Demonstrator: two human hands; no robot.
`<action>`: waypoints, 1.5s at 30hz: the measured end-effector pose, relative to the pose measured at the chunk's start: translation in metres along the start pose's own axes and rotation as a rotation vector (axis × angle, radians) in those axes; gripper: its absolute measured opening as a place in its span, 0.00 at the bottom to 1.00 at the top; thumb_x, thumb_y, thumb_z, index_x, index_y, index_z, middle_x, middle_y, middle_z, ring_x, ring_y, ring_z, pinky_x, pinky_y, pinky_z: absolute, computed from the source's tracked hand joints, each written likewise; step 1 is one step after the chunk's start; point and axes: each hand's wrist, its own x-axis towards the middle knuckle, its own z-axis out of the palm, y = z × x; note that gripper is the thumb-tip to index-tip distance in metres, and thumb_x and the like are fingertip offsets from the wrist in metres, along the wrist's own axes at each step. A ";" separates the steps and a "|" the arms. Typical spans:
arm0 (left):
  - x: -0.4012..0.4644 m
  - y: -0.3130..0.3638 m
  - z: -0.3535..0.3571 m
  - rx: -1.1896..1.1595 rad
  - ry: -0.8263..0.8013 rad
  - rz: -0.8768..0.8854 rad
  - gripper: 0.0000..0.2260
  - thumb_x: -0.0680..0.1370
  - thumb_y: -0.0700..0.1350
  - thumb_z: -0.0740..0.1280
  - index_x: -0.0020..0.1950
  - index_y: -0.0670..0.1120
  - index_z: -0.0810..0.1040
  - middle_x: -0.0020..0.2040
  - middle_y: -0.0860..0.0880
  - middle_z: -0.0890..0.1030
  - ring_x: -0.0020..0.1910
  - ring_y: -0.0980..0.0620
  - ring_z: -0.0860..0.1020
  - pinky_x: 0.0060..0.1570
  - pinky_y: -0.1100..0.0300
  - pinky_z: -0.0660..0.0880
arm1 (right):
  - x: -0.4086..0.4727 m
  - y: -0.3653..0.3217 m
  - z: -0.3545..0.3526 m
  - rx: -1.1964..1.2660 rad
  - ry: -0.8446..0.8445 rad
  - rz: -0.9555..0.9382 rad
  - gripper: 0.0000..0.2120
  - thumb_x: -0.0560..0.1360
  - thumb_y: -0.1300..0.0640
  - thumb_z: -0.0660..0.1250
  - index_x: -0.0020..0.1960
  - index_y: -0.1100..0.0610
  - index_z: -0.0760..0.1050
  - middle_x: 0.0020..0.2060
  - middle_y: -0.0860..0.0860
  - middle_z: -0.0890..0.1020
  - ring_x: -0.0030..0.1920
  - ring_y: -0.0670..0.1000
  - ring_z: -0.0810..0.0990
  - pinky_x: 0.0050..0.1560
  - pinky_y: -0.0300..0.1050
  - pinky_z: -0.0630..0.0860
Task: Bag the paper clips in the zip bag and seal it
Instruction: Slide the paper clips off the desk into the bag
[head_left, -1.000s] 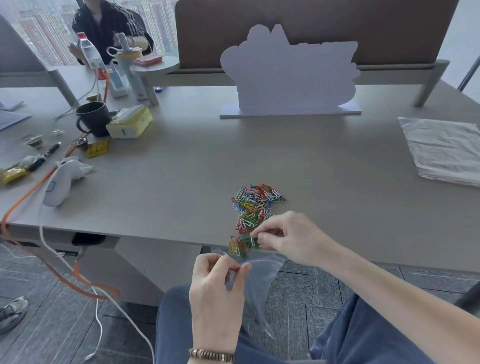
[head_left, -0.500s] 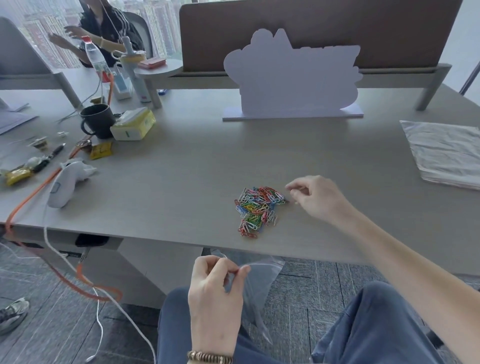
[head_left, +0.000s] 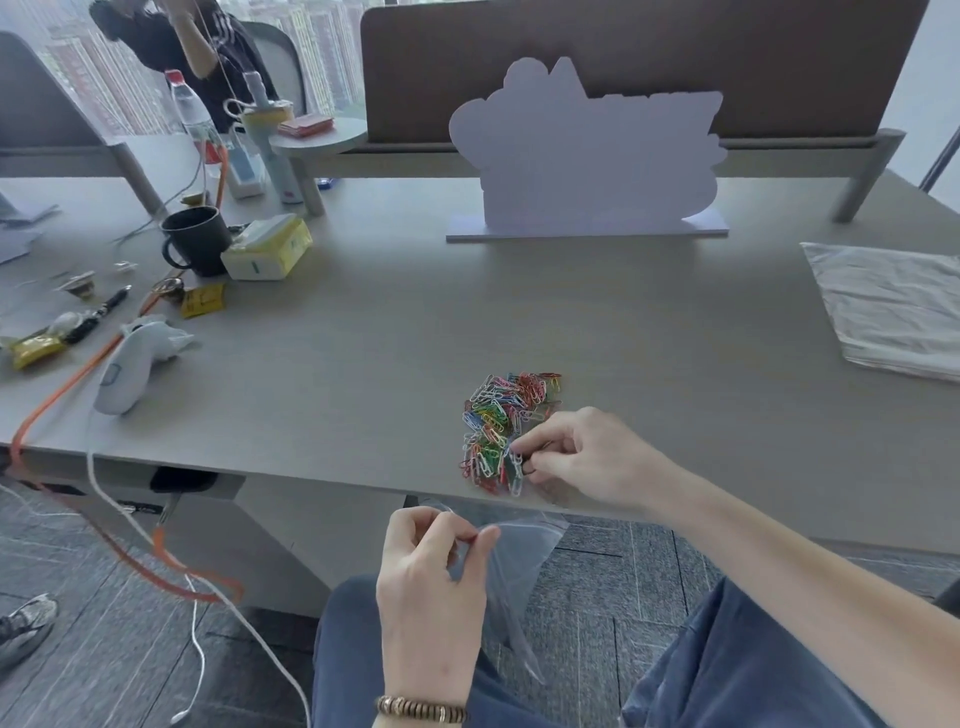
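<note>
Paper clips (head_left: 506, 423) heaped at the desk (head_left: 363, 364) edge, directly above the zip bag (head_left: 511, 566). Left hand (head_left: 428, 587) pinches its mouth open at 6 o'clock; right hand (head_left: 582, 460), grip clamped on clips, feeds it.

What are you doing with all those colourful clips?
A person is putting paper clips into a clear zip bag. The left hand pinches the bag's open top just below the desk edge. The right hand pinches a few clips at the near end of the pile. Most clips lie on the desk, and the bag is not sealed.
</note>
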 end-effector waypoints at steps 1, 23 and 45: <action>0.001 0.000 0.000 -0.003 -0.001 0.002 0.10 0.66 0.46 0.79 0.33 0.51 0.78 0.40 0.56 0.73 0.37 0.57 0.73 0.37 0.72 0.69 | -0.003 -0.001 0.005 0.050 -0.013 0.010 0.11 0.77 0.62 0.67 0.55 0.52 0.84 0.46 0.47 0.87 0.45 0.42 0.87 0.58 0.43 0.80; -0.004 0.005 0.005 -0.020 -0.025 0.019 0.09 0.66 0.46 0.79 0.33 0.50 0.78 0.40 0.55 0.73 0.34 0.59 0.74 0.38 0.69 0.70 | -0.019 -0.006 0.002 0.246 -0.050 0.088 0.08 0.80 0.63 0.64 0.50 0.62 0.82 0.42 0.57 0.87 0.42 0.51 0.88 0.48 0.44 0.84; 0.000 -0.001 -0.004 -0.019 -0.022 -0.031 0.10 0.66 0.48 0.79 0.33 0.52 0.78 0.41 0.56 0.74 0.34 0.58 0.77 0.41 0.66 0.72 | 0.054 0.008 -0.027 -0.356 0.121 0.000 0.12 0.78 0.61 0.65 0.57 0.53 0.83 0.44 0.47 0.82 0.39 0.46 0.81 0.43 0.35 0.73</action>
